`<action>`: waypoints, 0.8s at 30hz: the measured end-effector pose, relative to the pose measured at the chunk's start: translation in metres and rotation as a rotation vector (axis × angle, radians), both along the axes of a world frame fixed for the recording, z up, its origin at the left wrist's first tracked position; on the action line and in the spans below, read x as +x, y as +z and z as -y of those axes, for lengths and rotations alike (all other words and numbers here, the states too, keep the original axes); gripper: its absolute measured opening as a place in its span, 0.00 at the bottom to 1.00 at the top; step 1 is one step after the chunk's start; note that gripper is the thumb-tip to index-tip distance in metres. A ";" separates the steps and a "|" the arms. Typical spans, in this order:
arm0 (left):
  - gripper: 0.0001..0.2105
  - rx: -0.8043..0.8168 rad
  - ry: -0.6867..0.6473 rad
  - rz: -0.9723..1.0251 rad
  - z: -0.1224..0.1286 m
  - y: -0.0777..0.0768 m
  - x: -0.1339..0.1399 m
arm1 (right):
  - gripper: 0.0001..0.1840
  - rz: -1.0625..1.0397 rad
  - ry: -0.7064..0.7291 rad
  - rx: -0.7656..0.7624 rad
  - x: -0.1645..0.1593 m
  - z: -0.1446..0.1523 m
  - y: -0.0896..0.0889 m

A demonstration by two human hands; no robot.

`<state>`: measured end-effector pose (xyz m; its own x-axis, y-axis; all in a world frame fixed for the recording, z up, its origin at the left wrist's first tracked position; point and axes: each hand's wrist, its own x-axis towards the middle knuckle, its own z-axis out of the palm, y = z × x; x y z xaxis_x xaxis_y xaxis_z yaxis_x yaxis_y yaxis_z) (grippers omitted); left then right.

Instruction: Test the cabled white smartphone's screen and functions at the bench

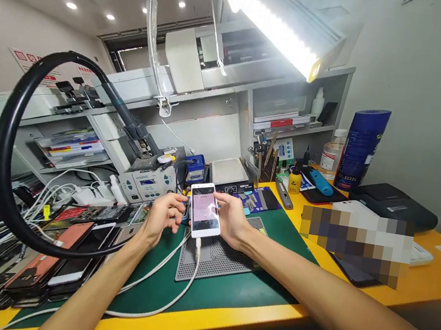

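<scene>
One phone (204,215) — right grip (233,222) holding its edge | left grip (161,216) half-curled, just beside | green mat (280,248) extends rightward

The white, rectangular smartphone (204,215) is hiding fingers of the bare right hand (232,220); its screen (202,207) is showing lettering too small to read. A pixelated mosaic (355,239) is masking part of the flat, white slab (421,256). The lower edge is cutting off the bare left forearm (86,294).

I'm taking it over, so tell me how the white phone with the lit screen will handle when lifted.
The slim white rectangular phone likely stays stiff, being a flat slab. Its glossy, reflecting screen may be slippery and fragile. The thin white cable plugged into its lower end curves loosely, so it would probably trail.
</scene>
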<state>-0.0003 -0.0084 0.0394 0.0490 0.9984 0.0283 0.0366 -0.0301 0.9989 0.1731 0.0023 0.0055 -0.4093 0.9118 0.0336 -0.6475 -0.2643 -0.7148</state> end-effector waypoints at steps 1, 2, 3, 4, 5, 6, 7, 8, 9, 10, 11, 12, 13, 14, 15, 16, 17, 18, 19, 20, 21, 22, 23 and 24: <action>0.13 -0.072 -0.066 0.014 -0.004 -0.002 0.000 | 0.12 0.004 0.008 -0.016 0.001 0.000 0.001; 0.14 -0.144 -0.142 0.034 -0.006 -0.004 0.000 | 0.13 0.007 0.015 -0.036 0.002 -0.001 0.001; 0.15 -0.210 -0.222 0.060 -0.007 -0.005 0.001 | 0.13 0.017 0.020 -0.054 0.003 -0.001 0.001; 0.16 -0.267 -0.298 0.093 -0.008 -0.005 0.001 | 0.13 0.046 0.020 -0.062 0.004 -0.002 0.002; 0.17 -0.312 -0.362 0.130 -0.008 -0.005 0.002 | 0.13 0.082 0.021 -0.071 0.004 -0.003 0.002; 0.18 -0.345 -0.412 0.170 -0.008 -0.005 0.002 | 0.13 0.120 0.027 -0.085 0.005 -0.003 0.002; 0.19 -0.368 -0.446 0.206 -0.008 -0.004 0.002 | 0.14 0.154 0.034 -0.097 0.006 -0.004 0.002; 0.20 -0.385 -0.469 0.236 -0.008 -0.004 0.001 | 0.14 0.179 0.041 -0.103 0.006 -0.005 0.002; 0.21 -0.401 -0.490 0.269 -0.008 -0.004 0.000 | 0.15 0.192 0.044 -0.100 0.006 -0.006 0.002; 0.22 -0.420 -0.513 0.310 -0.008 -0.005 -0.002 | 0.15 0.196 0.044 -0.087 0.006 -0.006 0.002; 0.23 -0.441 -0.538 0.357 -0.008 -0.006 -0.004 | 0.14 0.199 0.043 -0.071 0.006 -0.006 0.003; 0.25 -0.462 -0.564 0.410 -0.008 -0.007 -0.006 | 0.14 0.202 0.045 -0.057 0.006 -0.006 0.003; 0.26 -0.480 -0.586 0.462 -0.008 -0.009 -0.008 | 0.14 0.205 0.051 -0.042 0.006 -0.005 0.004; 0.26 -0.493 -0.601 0.509 -0.008 -0.011 -0.010 | 0.15 0.203 0.060 -0.026 0.006 -0.004 0.005; 0.26 -0.498 -0.608 0.544 -0.008 -0.013 -0.012 | 0.15 0.199 0.069 -0.008 0.005 -0.003 0.007; 0.25 -0.496 -0.609 0.565 -0.008 -0.015 -0.013 | 0.15 0.191 0.075 0.015 0.005 -0.001 0.008; 0.25 -0.490 -0.612 0.580 -0.009 -0.017 -0.014 | 0.15 0.183 0.078 0.039 0.005 0.001 0.009; 0.24 -0.482 -0.620 0.591 -0.009 -0.018 -0.015 | 0.14 0.183 0.079 0.059 0.005 0.003 0.011; 0.23 -0.472 -0.631 0.600 -0.010 -0.019 -0.016 | 0.13 0.186 0.077 0.075 0.005 0.005 0.012; 0.22 -0.463 -0.643 0.607 -0.010 -0.020 -0.016 | 0.13 0.190 0.078 0.091 0.005 0.006 0.012; 0.20 -0.456 -0.653 0.615 -0.011 -0.021 -0.017 | 0.13 0.195 0.082 0.107 0.004 0.008 0.013; 0.18 -0.452 -0.662 0.622 -0.011 -0.022 -0.017 | 0.13 0.194 0.086 0.127 0.004 0.009 0.013; 0.16 -0.450 -0.666 0.629 -0.011 -0.022 -0.018 | 0.13 0.192 0.091 0.146 0.004 0.010 0.012; 0.14 -0.449 -0.667 0.632 -0.011 -0.023 -0.018 | 0.14 0.189 0.094 0.158 0.003 0.011 0.012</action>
